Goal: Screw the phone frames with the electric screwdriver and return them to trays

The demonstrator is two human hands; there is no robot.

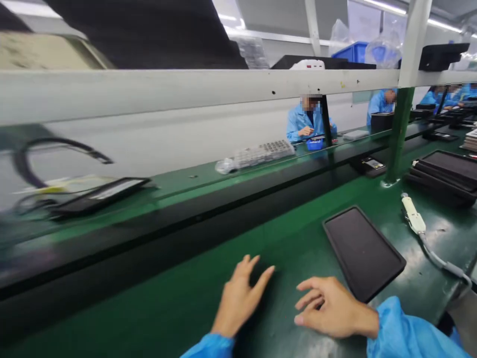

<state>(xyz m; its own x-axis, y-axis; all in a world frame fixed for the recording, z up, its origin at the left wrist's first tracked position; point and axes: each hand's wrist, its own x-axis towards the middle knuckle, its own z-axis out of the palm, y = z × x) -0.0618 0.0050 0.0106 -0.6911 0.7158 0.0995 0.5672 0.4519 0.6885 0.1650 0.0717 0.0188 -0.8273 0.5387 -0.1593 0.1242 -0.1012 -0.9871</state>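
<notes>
My left hand (pixel 238 297) hovers over or rests on the green tabletop (pixel 286 238), thumb and fingers apart with nothing in them. To its right, my right hand (pixel 328 306) has its fingers loosely curved and separated, and no object shows between them. A shallow black tray (pixel 363 251) lies on the table just beyond my right hand, closest to it of all the things. Whether either hand touches the tabletop I cannot tell. Blue sleeves cover both wrists.
A pale electric screwdriver (pixel 413 215) with a cable lies right of the tray. Stacked black trays (pixel 445 174) stand behind it, near a green post (pixel 398 134). A dark conveyor belt (pixel 194 211) crosses beyond my hands, under a white shelf beam (pixel 167 92). Co-workers in blue sit opposite.
</notes>
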